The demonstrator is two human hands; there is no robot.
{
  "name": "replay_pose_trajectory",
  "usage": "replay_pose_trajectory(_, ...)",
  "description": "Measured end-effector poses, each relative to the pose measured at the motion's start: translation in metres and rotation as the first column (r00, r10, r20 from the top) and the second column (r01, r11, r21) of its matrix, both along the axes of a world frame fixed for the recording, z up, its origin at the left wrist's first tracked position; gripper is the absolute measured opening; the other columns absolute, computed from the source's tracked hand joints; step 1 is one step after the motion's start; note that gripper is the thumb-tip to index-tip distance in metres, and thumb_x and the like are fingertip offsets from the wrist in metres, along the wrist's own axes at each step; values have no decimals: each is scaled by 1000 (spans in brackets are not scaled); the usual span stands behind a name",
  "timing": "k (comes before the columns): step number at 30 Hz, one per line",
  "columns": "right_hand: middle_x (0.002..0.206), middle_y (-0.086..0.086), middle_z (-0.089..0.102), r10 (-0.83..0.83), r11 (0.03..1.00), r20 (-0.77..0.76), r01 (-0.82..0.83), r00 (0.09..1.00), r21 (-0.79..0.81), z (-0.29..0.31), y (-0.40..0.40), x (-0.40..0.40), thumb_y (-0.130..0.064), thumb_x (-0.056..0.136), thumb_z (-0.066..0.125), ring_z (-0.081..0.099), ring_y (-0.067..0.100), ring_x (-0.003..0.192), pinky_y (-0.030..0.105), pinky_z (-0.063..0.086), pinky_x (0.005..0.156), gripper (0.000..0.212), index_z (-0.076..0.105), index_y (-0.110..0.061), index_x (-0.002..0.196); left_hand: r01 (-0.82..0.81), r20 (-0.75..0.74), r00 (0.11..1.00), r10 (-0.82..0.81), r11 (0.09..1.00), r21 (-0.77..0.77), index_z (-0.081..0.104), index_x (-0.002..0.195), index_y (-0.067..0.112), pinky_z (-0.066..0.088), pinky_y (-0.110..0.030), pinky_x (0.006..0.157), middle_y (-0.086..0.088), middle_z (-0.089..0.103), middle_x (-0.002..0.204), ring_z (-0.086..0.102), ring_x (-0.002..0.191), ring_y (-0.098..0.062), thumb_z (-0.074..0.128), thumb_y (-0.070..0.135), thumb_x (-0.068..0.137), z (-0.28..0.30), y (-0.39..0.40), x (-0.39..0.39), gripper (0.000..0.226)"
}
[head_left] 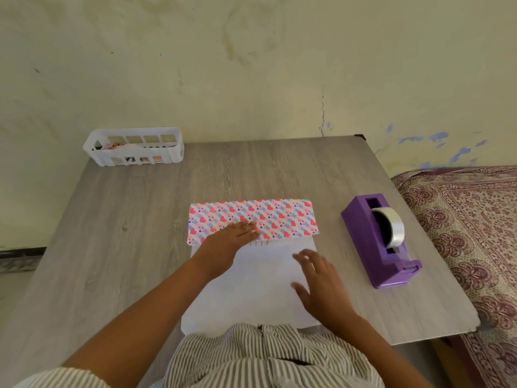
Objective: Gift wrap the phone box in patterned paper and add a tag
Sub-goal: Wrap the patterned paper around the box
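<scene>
Desk [140,233], head view: one sheet of patterned paper [251,289] at the near edge, far flap folded over (phone box hidden, presumably beneath). Left hand [235,233] flat on flap, right hand [321,284] fingers spread, holding nothing. One tape dispenser [383,242] near right edge. One white basket [134,147] at far left corner, contents unclear.

1. There are no words or numbers to read anywhere here.
2. The wrapping paper [253,217] shows only hearts and stripes, no letters.
3. A few thin dark lines sit on the white side of the paper, too small to read.
</scene>
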State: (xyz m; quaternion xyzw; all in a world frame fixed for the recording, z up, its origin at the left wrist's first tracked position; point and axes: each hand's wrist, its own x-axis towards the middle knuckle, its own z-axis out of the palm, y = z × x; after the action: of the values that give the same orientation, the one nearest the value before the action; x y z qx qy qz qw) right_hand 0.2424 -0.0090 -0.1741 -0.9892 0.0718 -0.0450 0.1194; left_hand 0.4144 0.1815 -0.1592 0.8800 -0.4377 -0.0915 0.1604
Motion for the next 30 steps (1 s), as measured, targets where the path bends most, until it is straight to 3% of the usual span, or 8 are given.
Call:
replay_pose_trajectory(3, 140, 8, 50, 35, 995, 111, -24, 993, -100, 20, 1, 34, -36, 75, 77, 52, 28, 125, 41, 40, 100, 71, 48, -13, 135, 17, 41, 999, -17, 1000, 18, 11, 147, 29, 1, -28, 117, 15, -1, 151, -15, 136, -4, 45, -8, 91, -11, 4, -4, 75)
replay_pose_trajectory(6, 158, 1, 8, 150, 978, -12, -150, 989, -144, 20, 2, 59, -39, 91, 57, 7, 23, 146, 41, 3, 114, 76, 16, -16, 151, 48, 181, 982, -52, 999, 25, 9, 150, 24, 0, -38, 119, 3, 5, 157, 0, 145, -19, 60, -10, 78, -30, 13, -11, 94)
replay_pose_trajectory(9, 153, -5, -16, 165, 972, -138, -185, 977, -143, 4, 4, 63, -41, 95, 48, -20, 19, 141, 39, -11, 115, 79, -6, -20, 150, 23, 272, 961, -39, 998, 62, 15, 151, 19, 3, -42, 116, -3, 10, 158, 8, 146, -22, 67, -3, 70, -40, 20, -19, 99)
replay_pose_trajectory(13, 153, -6, -17, 139, 976, -133, -158, 981, -148, -6, 7, 55, -39, 94, 52, -20, 21, 141, 42, -15, 115, 82, -9, -23, 147, 19, 313, 949, -36, 998, 58, 19, 150, 16, 8, -44, 115, -4, 13, 158, 13, 145, -22, 64, 4, 72, -43, 29, -26, 91)
replay_pose_trajectory(16, 153, -7, -19, 121, 978, -132, -141, 984, -152, -7, 7, 57, -37, 95, 49, -23, 20, 140, 41, -25, 112, 81, -11, -24, 147, -38, 307, 951, 26, 999, 32, 43, 139, 18, 12, -50, 116, -3, 40, 147, 36, 136, -23, 63, 23, 74, -29, 19, -29, 68)
replay_pose_trajectory(20, 154, -6, -17, 108, 977, -141, -131, 984, -166, -9, 7, 61, -37, 95, 50, -20, 20, 141, 43, -23, 113, 80, -6, -22, 150, -149, 227, 963, 147, 989, -12, 62, 120, 22, 13, -42, 115, 2, 55, 134, 45, 129, -17, 38, 46, 93, 13, -14, -16, 44)
replay_pose_trajectory(25, 158, -3, -3, 132, 969, -146, -158, 980, -189, -13, 2, 60, -41, 81, 67, -7, 24, 144, 45, -17, 111, 99, 1, -22, 152, -12, 179, 984, -20, 984, 180, 31, 144, 28, -4, -43, 116, 5, 15, 157, 5, 146, -15, 43, 33, 99, 20, -38, 6, 47)
replay_pose_trajectory(30, 158, 1, 6, 118, 963, -102, -139, 988, -232, -18, 1, 60, -46, 68, 76, 0, 23, 145, 47, -9, 113, 110, 10, -18, 151, 34, 159, 984, -86, 952, 305, -3, 150, 24, -8, -44, 116, 2, -11, 158, -13, 144, -15, 33, 29, 102, 0, -37, 12, 61)
